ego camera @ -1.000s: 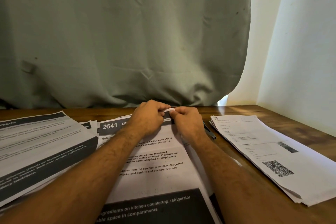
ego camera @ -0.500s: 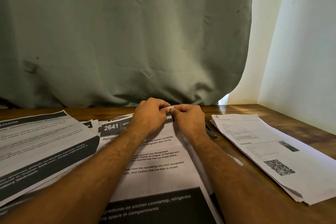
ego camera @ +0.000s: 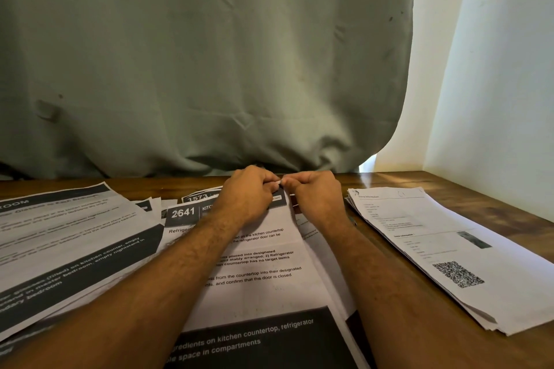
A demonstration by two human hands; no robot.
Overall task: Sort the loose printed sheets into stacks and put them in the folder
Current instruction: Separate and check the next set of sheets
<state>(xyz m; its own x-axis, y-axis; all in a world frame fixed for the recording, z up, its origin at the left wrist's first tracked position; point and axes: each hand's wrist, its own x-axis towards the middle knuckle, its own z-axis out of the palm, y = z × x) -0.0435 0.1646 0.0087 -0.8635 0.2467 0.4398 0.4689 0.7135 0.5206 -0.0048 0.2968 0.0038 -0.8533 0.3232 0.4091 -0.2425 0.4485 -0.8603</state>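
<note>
Wooden table (ego camera: pixel 467 198), curtain (ego camera: pixel 195 63), paper stacks (ego camera: pixel 449 249).

1. Both hands meet at the centre of the frame, at the top edge of the sheet headed "2641" (ego camera: pixel 263 263): the left hand (ego camera: pixel 248 192) and the right hand (ego camera: pixel 317 195), fingers curled, pinch a small white bit (ego camera: pixel 280 182) between them.
2. A sheet numbered "1573" (ego camera: pixel 198 197) peeks out just behind it.
3. At the left of the frame lies a spread of sheets with dark banners (ego camera: pixel 69 243).
4. At the right, a separate stack topped by a QR-code page (ego camera: pixel 449 249) lies on the wooden table (ego camera: pixel 494 207).
5. A grey-green curtain (ego camera: pixel 195 54) fills the upper frame.
</note>
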